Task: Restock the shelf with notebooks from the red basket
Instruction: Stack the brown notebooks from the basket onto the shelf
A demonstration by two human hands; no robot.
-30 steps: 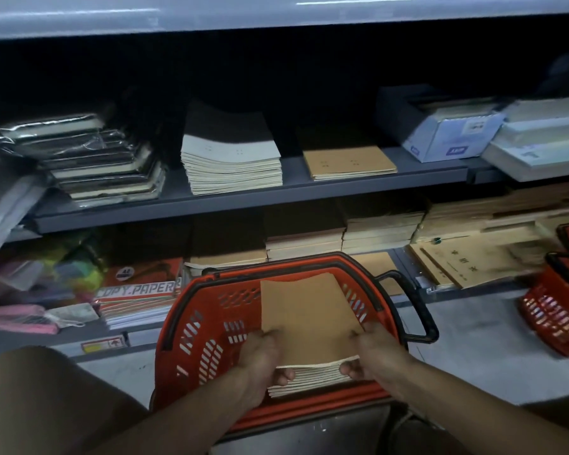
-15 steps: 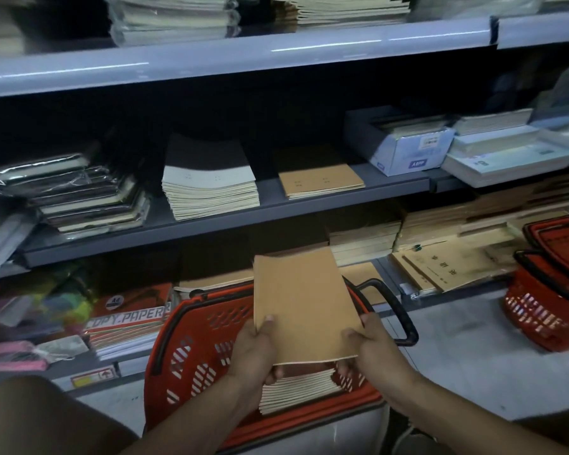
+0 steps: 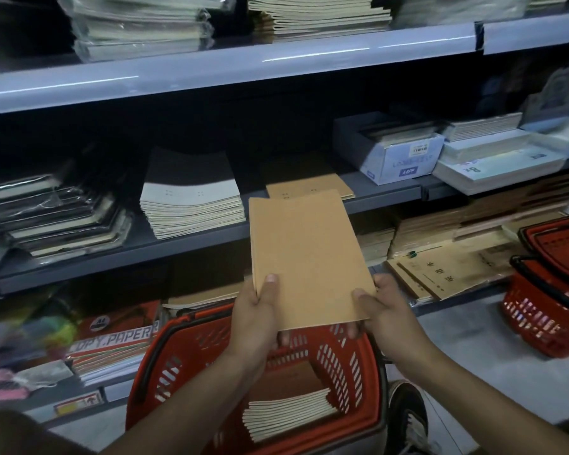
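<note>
Both hands hold a stack of brown kraft notebooks in the air above the red basket. My left hand grips the stack's near left corner, thumb on top. My right hand grips its near right corner the same way. The far edge of the stack reaches the middle shelf, just in front of a low pile of matching brown notebooks. More notebooks remain stacked inside the basket below.
A taller pile of grey-covered notebooks sits left of the brown pile, wrapped books further left. A blue-white box stands to the right. A second red basket rests on the floor at right. Copy paper packs fill the lower shelf.
Both hands lifted the brown stack out of the basket and carried it up and forward to the middle shelf edge. The view tilted upward, showing the top shelf.
</note>
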